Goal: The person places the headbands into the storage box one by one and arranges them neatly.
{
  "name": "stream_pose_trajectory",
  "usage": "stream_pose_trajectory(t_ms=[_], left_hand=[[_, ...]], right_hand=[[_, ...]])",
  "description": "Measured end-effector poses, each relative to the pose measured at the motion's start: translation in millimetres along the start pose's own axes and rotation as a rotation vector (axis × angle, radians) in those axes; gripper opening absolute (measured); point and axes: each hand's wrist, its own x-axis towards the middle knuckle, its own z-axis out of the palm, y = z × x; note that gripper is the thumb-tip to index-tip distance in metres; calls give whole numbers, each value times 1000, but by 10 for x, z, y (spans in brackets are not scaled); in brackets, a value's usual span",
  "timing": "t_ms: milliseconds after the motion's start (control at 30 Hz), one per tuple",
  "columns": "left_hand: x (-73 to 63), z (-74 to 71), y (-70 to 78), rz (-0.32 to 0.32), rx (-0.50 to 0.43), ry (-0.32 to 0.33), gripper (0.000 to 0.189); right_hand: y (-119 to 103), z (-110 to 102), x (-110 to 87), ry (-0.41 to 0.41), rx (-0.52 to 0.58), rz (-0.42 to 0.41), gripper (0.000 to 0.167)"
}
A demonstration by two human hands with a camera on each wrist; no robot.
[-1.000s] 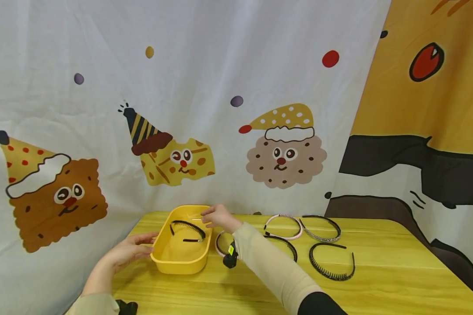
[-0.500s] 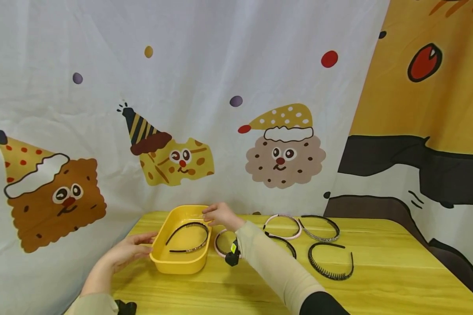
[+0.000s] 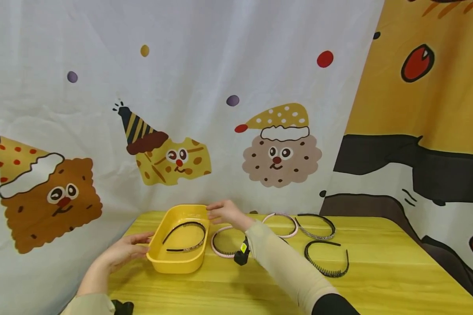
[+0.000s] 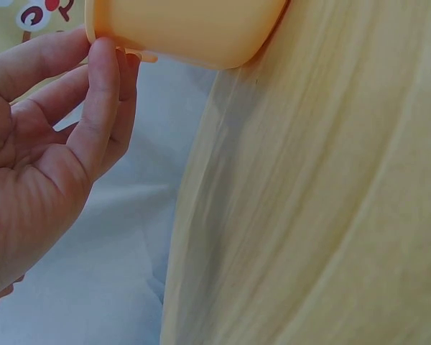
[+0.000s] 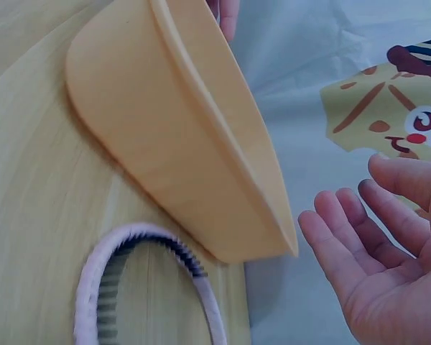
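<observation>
My left hand (image 3: 122, 251) touched the yellow tray (image 3: 177, 267) from outside, fingers extended; my right hand (image 3: 230, 214), holding nothing, was spread just beside the far right corner. The tray stood on the left part of the worktop (image 3: 205, 297). One black headband (image 3: 186, 250) lay inside; I judged filling to be at an early stage. At least four remained outside: pink headband (image 5: 91, 287) adjacent, second pink headband (image 3: 294, 230), glittery headband (image 3: 323, 238), toothed black headband (image 3: 326, 272). A printed curtain (image 3: 201, 87) hung behind.

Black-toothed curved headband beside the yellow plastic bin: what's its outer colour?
Pale pink headband; clearest in the right wrist view.
</observation>
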Motion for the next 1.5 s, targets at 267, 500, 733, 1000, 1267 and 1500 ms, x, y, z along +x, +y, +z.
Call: stream_pose_trajectory(t_ms=[267,500,733,1000,1267,1500], left_hand=[[19,-30,-29,-3,29,0,68],[16,-39,-52,0,45,-5,69],[33,-52,-47,7,40,-17,69],[46,-52,-66,11,39,-34,70],[65,-59,-82,30,5,-53,69],[47,-44,-49,56,5,-80,67]], right_hand=[[82,-373,-320,24,-45,13,38],[175,-777,-653,61,-46,-9,42],[254,-1157,-1011,137,-48,6,40],[323,-1637,-1322,244,-51,5,45],[296,-2129,-1600,342,-17,2,45],[298,-2492,-1827,397,-4,7,51]])
